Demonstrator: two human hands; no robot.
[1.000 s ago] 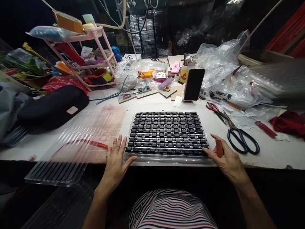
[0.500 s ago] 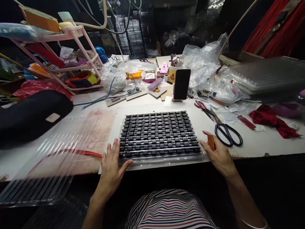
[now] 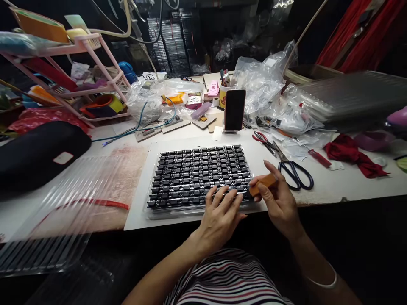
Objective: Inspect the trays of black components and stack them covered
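On tray (image 3: 165,209) front edge, L hand (image 3: 220,214) lies flat, fingers spread; R hand (image 3: 277,200) pinches orange block (image 3: 263,183).

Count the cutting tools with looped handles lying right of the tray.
2. Dark-handled scissors lie just beyond the right hand; a smaller red-handled pair lies behind them, nearer the phone. The plastic bags could hide more.

- Tray of black parts (image 3: 197,173): a clear plastic tray packed with rows of small black components, lying flat on a white sheet near the table's front edge
- Small orange-brown block (image 3: 263,183): flat and oblong, tilted, pinched at the tray's front right corner, above the nearest row
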